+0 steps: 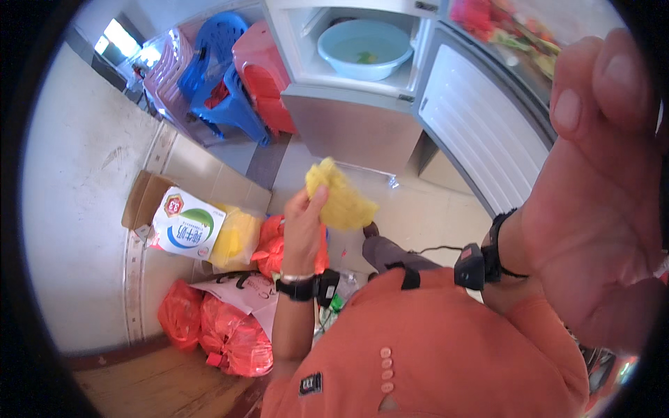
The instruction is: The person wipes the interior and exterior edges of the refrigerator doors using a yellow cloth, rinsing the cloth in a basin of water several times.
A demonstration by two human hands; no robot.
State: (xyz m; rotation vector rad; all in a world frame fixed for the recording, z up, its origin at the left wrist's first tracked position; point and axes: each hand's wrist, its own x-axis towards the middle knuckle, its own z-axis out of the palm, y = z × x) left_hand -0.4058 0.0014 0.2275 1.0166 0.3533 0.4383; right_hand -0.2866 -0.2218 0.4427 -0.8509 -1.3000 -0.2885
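Observation:
My left hand is shut on a crumpled yellow cloth, held in front of my body above the tiled floor. My right hand is raised very close to the camera at the right edge, palm showing and fingers bent. Nothing shows in its palm, and part of the hand is cut off by the rim. Beyond the cloth stands a refrigerator with a compartment open. A light blue plastic basin sits inside it, with liquid and something small and yellow-green in it. The compartment door hangs open to the right, near my right hand.
Left of me are a milk carton box, a yellow bag and several red plastic bags by the wall. A blue plastic chair, stacked pink chairs and red plastic seats stand left of the refrigerator's closed lower door.

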